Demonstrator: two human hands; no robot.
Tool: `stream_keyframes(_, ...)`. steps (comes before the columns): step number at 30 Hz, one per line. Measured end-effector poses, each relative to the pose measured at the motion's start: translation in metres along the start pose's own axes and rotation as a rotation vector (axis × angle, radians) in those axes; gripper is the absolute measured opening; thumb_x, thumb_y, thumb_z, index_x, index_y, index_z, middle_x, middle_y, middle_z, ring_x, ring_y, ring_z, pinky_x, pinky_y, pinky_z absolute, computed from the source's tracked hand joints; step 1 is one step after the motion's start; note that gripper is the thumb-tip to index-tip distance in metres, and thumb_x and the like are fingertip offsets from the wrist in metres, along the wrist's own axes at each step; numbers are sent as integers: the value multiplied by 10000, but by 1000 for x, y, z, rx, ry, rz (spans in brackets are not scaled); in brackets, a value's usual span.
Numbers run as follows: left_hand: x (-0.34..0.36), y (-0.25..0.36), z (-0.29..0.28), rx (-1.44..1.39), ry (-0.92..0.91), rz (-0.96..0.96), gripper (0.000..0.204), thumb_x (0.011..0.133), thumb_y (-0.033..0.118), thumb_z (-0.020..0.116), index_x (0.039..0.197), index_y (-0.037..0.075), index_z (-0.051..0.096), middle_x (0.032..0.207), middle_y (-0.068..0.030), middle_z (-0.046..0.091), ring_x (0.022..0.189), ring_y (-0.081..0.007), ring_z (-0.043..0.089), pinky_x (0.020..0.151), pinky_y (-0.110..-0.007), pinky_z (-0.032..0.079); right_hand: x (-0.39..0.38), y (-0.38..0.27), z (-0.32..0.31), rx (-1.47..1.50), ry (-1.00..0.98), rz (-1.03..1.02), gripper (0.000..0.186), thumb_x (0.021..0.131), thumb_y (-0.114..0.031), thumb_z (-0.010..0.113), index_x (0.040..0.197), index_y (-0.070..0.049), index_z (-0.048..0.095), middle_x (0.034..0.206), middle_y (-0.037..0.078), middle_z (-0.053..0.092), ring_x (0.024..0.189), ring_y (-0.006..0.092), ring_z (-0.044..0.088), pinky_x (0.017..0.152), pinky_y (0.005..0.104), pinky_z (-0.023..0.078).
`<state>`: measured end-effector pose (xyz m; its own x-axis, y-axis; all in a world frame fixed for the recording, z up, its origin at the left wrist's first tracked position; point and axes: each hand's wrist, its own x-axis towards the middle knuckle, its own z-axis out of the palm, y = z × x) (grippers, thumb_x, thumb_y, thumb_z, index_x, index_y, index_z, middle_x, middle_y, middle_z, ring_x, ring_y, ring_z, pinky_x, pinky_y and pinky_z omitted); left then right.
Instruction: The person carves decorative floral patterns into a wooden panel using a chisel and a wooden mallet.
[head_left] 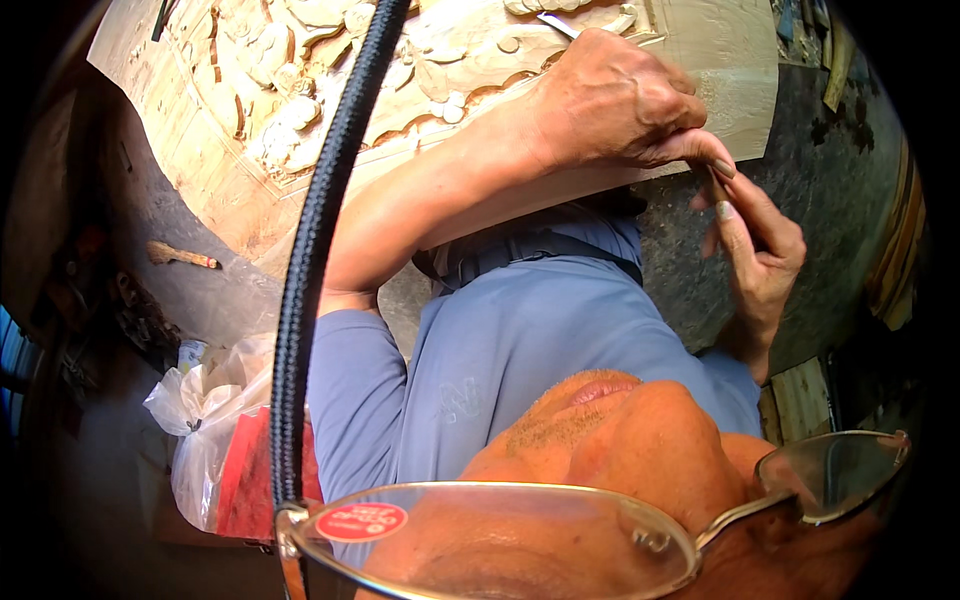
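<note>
A carved pale wood panel (720, 60) with raised scrollwork spreads across the top of the head view. My left forearm reaches over its near edge. My left hand (620, 105) is closed above the panel's right part, knuckles up. Beside its knuckles a bright metal blade (558, 25) shows; whether the hand grips it is hidden. Past the panel's near right corner, my right hand (765, 235) has its fingers bent and drawn together. Its fingertips meet the left hand's fingertips, and anything pinched between them is too small to make out.
On the left lies a short wooden piece (182, 255). Below it stand a clear plastic bag (205, 450) and a red object (245, 475). Wooden strips (895, 240) lean at the far right. A black braided cord (325, 220) crosses the view.
</note>
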<state>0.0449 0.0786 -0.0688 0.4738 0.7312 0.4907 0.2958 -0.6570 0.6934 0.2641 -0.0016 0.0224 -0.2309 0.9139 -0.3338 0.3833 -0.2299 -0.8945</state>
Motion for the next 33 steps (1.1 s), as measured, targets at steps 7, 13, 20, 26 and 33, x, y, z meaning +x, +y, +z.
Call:
stream_keyframes(7,-1,6,-9,18,-200,57,643,944,651,583,555,146,666,584,-50,655,552,-267,670,451,-371,476,-27,8,28,-12,-39,-30,440,955,83,595,1395,69,581,951,126,753,627,109,653,566,238,522)
stream_keyframes(13,-1,12,1,58,-151,223,494,871,554,710,620,141,609,609,1,544,564,-219,622,507,-350,489,-47,24,34,-65,16,-125,494,935,97,614,1424,73,552,959,137,755,620,115,655,581,237,528)
stream_keyframes(20,-1,15,13,145,40,163,512,886,514,724,570,139,580,577,-10,536,539,-213,617,485,-346,480,-30,30,15,79,8,14,426,917,108,634,1342,76,633,921,126,743,640,98,635,554,230,490)
stream_keyframes(26,3,22,2,142,-31,16,528,943,526,662,608,119,699,586,-40,631,562,-230,679,490,-370,518,-18,11,5,117,-50,134,435,936,61,627,1370,51,626,914,101,736,618,75,591,530,212,453)
stream_keyframes(33,9,17,5,73,50,96,418,895,443,742,638,128,645,599,-17,547,557,-206,617,500,-345,477,-18,0,6,-16,51,51,442,902,99,643,1341,49,649,968,112,758,696,89,654,573,227,506)
